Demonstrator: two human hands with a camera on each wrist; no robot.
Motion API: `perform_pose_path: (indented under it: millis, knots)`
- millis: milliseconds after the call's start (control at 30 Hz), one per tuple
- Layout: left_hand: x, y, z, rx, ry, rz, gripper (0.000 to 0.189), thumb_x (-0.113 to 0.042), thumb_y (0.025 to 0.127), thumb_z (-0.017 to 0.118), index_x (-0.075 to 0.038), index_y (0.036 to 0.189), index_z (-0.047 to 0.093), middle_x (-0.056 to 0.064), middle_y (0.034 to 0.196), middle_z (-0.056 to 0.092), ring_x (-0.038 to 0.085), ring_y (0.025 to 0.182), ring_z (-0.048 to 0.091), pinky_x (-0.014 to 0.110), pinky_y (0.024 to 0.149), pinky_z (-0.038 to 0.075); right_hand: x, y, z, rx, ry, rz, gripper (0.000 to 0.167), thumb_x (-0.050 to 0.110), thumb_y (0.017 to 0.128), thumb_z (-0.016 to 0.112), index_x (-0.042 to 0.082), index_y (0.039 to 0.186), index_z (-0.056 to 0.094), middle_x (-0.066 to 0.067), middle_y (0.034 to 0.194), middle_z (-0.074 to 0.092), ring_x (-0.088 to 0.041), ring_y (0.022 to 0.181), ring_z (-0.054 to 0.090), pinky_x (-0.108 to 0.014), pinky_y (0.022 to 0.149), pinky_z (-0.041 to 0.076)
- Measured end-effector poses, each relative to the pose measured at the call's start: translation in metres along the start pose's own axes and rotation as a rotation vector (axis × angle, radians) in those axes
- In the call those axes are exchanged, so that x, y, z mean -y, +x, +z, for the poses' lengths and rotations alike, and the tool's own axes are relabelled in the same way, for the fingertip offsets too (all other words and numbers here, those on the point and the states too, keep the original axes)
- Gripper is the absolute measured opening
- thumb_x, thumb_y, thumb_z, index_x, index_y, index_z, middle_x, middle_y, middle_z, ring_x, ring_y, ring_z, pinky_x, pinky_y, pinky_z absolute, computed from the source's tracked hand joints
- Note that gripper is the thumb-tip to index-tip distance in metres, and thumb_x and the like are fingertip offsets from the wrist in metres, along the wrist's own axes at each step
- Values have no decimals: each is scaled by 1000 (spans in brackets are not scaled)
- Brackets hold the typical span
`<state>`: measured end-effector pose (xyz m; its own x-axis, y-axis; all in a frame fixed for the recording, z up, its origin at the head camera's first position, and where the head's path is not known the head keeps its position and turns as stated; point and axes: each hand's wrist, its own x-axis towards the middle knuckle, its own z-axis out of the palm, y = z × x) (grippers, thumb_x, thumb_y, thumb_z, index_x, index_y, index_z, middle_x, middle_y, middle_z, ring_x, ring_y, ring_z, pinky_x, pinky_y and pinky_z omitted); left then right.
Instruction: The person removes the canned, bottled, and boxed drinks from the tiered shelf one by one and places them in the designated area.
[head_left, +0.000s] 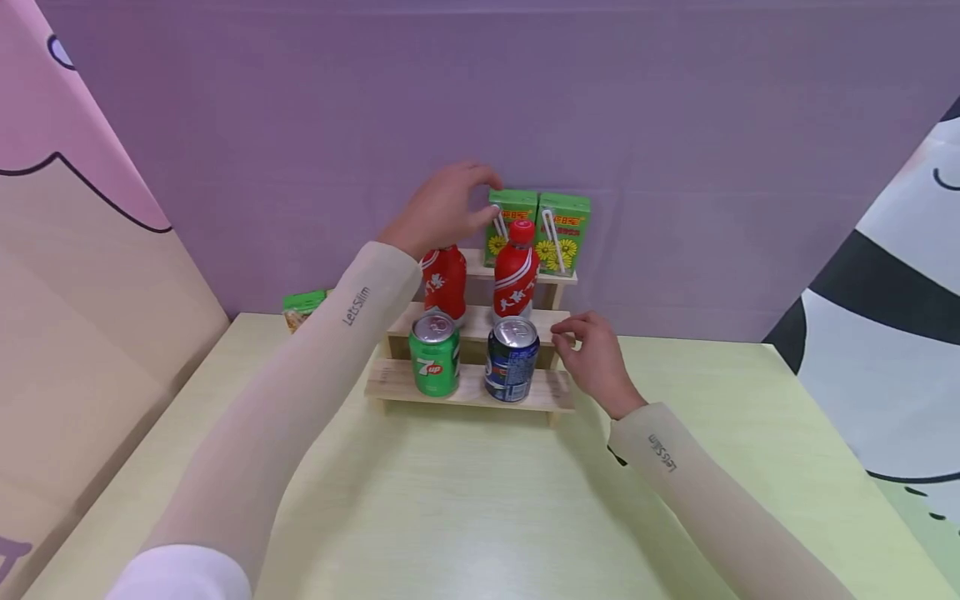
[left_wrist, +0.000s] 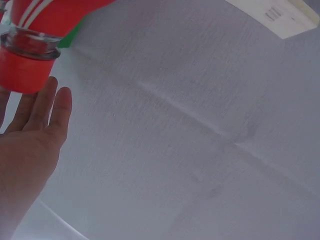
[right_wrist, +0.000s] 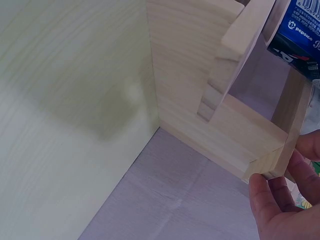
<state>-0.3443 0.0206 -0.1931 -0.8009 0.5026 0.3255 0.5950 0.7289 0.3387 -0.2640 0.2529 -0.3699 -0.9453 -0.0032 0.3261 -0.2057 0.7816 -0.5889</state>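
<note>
A three-step wooden display rack (head_left: 470, 396) stands at the back of the table. Two green juice boxes (head_left: 566, 229) with straws are side by side on its top step. Close to the left box's upper left corner is my left hand (head_left: 446, 204), its fingers fairly straight in the left wrist view beyond a red bottle cap (left_wrist: 25, 70). Two red-labelled bottles (head_left: 516, 279) occupy the middle step, the left one partly covered by my wrist. A green 7up can (head_left: 435, 354) and a blue Pepsi can (head_left: 512, 358) stand on the lowest. My right hand (head_left: 594, 358) pinches the middle step's right end.
Another green-topped box (head_left: 303, 307) is on the table left of the rack, half hidden by my left forearm. A purple cloth wall (head_left: 675, 208) rises right behind the rack. Printed panels (head_left: 892, 317) flank the table (head_left: 480, 508).
</note>
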Motion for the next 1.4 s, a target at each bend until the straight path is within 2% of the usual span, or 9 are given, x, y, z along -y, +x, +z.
perform_pose_path:
  millis: [200,333,433,533,733,933,1133,1300,1400]
  knots:
    - [-6,11,3,110,78,-45,48,-28,94,57,-18,140,46,1,139,45,17,122,43,29,95,42,3,0,-1,-1,-6,1,18,9,92,60,0,105,68,-14,111,52,-32,106,46,-47,87,44]
    - [-12,14,4,171,118,-79,48,-23,95,57,-14,140,46,5,135,48,19,114,48,29,90,46,3,0,0,0,-3,-7,18,9,92,60,0,105,68,-14,110,52,-32,105,46,-47,86,44]
    - [-13,14,5,176,137,-80,43,-19,95,57,-11,136,50,6,130,51,19,109,50,28,89,46,4,0,1,6,3,-10,18,9,92,61,0,105,69,-14,109,52,-31,103,47,-45,85,44]
    - [-14,15,6,161,112,-65,36,-17,94,59,-11,129,54,5,122,55,18,105,52,28,88,47,5,0,1,4,2,-16,18,10,92,61,0,105,69,-13,109,52,-30,102,47,-45,84,44]
    - [-15,13,9,108,33,-64,25,-12,89,65,-12,112,54,2,109,56,16,98,52,26,85,48,5,2,2,1,7,-25,18,9,92,61,0,104,69,-14,108,52,-31,103,46,-46,85,44]
    - [-11,12,7,37,-30,-81,22,-5,87,65,-9,106,54,4,107,55,18,98,51,26,83,48,5,2,6,13,9,-33,18,9,92,60,-1,103,69,-14,108,52,-31,104,47,-47,87,43]
    - [5,0,-19,-127,-50,-106,15,-7,92,57,-5,107,56,7,109,57,18,100,51,27,84,48,9,1,4,21,3,-27,19,9,92,60,-1,105,68,-14,110,52,-32,105,47,-47,87,43]
    - [25,-24,-48,-250,-102,-175,16,-10,94,54,-5,108,56,8,112,57,19,99,52,28,79,49,8,1,2,14,-1,-35,19,8,92,60,-2,105,68,-15,109,52,-32,104,47,-47,86,44]
    - [42,-41,-59,-324,-133,-187,15,-9,93,54,-3,107,57,9,111,57,20,93,52,29,73,48,5,1,1,1,0,-47,18,8,91,60,-3,104,68,-15,106,52,-33,100,48,-46,84,44]
